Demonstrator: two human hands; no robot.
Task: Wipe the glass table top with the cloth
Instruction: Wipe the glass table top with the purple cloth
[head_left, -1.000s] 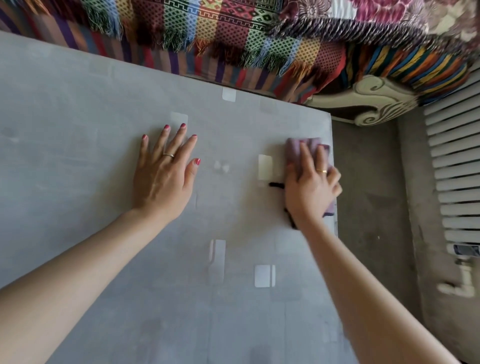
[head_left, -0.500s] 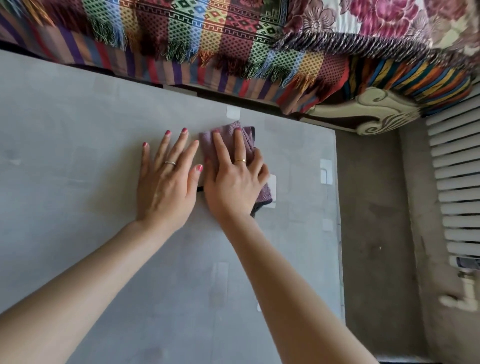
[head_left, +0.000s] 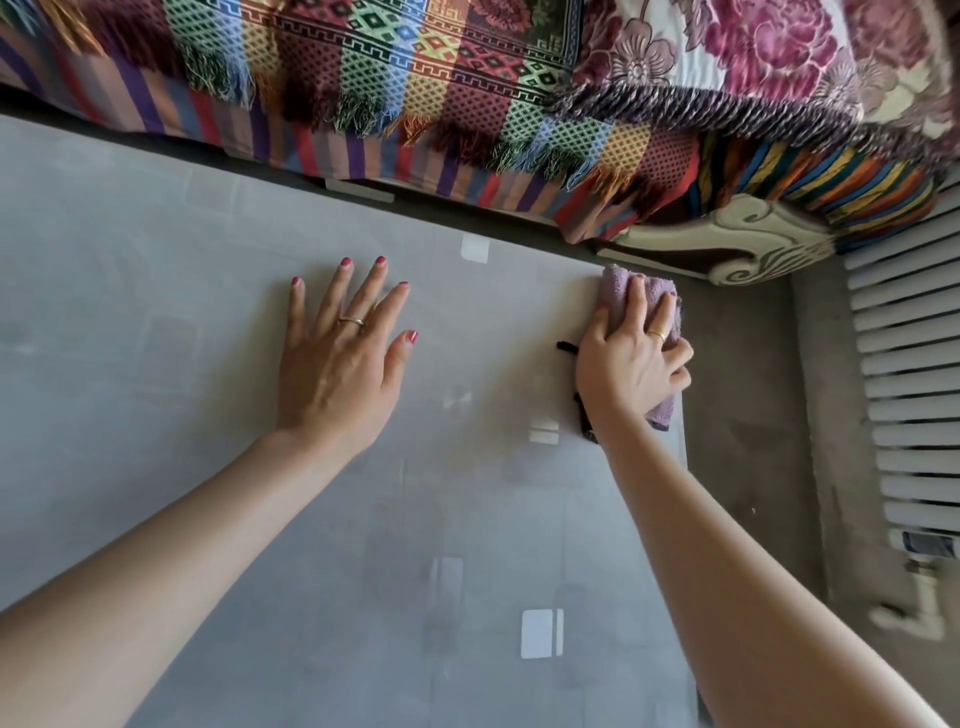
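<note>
The glass table top fills the left and middle of the head view, with the grey floor showing through it. A folded purple cloth with a dark edge lies at the table's far right corner. My right hand lies on the cloth with fingers stretched over it, pressing it onto the glass; most of the cloth is hidden under the hand. My left hand rests flat on the glass to the left, fingers spread, well apart from the cloth.
A sofa draped in a colourful fringed blanket runs along the table's far edge. Its carved white armrest sits beyond the right corner. A white radiator stands against the right wall, with bare grey floor between it and the table.
My right hand has slid the cloth from beside my left hand out to the table's right edge. The left hand has stayed in place.
</note>
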